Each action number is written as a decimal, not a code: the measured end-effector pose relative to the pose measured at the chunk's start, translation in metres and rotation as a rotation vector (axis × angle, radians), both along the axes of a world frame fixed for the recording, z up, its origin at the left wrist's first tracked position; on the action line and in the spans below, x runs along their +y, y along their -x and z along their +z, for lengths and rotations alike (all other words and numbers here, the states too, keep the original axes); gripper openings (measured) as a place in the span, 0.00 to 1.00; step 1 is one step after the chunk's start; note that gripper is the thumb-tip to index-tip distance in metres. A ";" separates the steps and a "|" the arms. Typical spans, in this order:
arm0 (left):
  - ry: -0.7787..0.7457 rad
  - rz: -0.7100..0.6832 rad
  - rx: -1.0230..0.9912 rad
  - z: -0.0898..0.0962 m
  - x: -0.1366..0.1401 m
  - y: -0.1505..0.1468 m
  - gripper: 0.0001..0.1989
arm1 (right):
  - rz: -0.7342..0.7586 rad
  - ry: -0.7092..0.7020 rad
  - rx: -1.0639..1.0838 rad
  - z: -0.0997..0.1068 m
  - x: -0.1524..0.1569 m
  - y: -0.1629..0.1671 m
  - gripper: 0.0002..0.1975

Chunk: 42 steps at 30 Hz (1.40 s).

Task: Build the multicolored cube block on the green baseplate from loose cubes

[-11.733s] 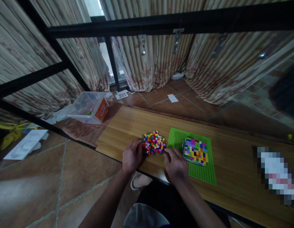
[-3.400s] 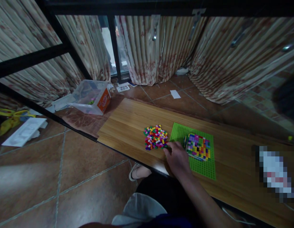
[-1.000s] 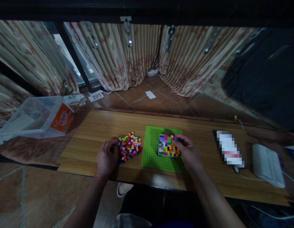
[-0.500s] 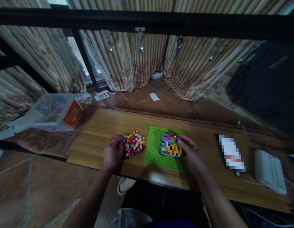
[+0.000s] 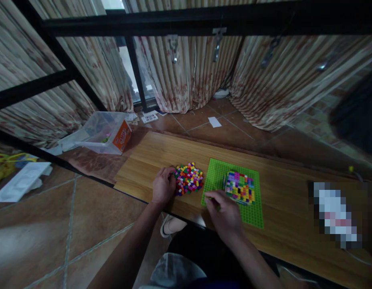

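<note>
Since the frame half a second earlier, the right hand (image 5: pixel 223 212) has been moving leftward from the brick block (image 5: pixel 240 187), and its fingertips are now hovering over or resting on the near left part of the green baseplate (image 5: pixel 216 176); which of the two is not showing clearly. Its index finger is bending toward the thumb, the remaining fingers are folding beneath the palm, and whether a brick is sitting between the tips cannot be told. At the left edge of the loose brick pile (image 5: pixel 189 178), the left hand (image 5: pixel 164 186) is curling with its back uppermost; its fingertips are disappearing against the bricks, so whether it is gripping one cannot be told. Both forearms are reaching in from the lower edge of view. The pile is lying on the table (image 5: pixel 156 152), just left of the baseplate, on which the block is standing. The right hand is covering part of the baseplate's near edge. Mosaic squares are masking an object (image 5: pixel 336 212) at the right, a dark form (image 5: pixel 354 112) is running out of view, and the contents of the clear box (image 5: pixel 104 132) are remaining indistinct through its wall.
</note>
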<state>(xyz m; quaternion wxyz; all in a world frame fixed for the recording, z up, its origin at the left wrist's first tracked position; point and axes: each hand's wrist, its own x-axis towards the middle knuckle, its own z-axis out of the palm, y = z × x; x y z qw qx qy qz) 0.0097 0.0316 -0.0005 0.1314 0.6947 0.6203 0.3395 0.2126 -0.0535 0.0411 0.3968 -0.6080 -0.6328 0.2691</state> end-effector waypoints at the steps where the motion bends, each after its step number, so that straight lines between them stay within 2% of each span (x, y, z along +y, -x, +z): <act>1: 0.001 -0.003 -0.002 0.000 0.000 0.000 0.13 | 0.016 0.006 -0.038 -0.008 0.002 0.007 0.08; 4: 0.012 -0.008 0.001 0.001 -0.001 0.000 0.12 | 0.009 -0.034 -0.155 -0.027 0.011 0.018 0.09; 7: 0.015 -0.012 0.005 0.002 -0.002 0.001 0.12 | -0.027 -0.080 -0.244 -0.034 0.020 0.020 0.09; 16: -0.007 -0.016 -0.014 0.002 -0.001 0.000 0.12 | 0.051 -0.093 -0.409 -0.032 0.034 0.017 0.09; 22: -0.011 -0.008 0.003 -0.001 0.000 0.001 0.11 | 0.082 -0.033 -0.446 -0.031 0.038 0.018 0.08; 25: -0.011 0.015 0.006 -0.001 0.002 0.001 0.11 | 0.073 -0.047 -0.378 -0.024 0.032 0.018 0.08; 29: 0.003 0.014 0.002 0.000 0.004 0.001 0.10 | 0.042 -0.079 -0.161 -0.002 0.017 0.007 0.08; 34: 0.010 0.026 0.015 -0.001 0.005 0.003 0.10 | -0.139 -0.128 0.039 0.024 0.004 -0.041 0.10; 38: 0.015 0.040 0.022 -0.003 0.007 0.003 0.10 | -0.396 -0.085 0.156 0.020 0.013 -0.089 0.12; 42: 0.018 0.044 0.039 -0.002 0.008 0.003 0.11 | -0.480 0.004 0.358 0.001 0.032 -0.115 0.12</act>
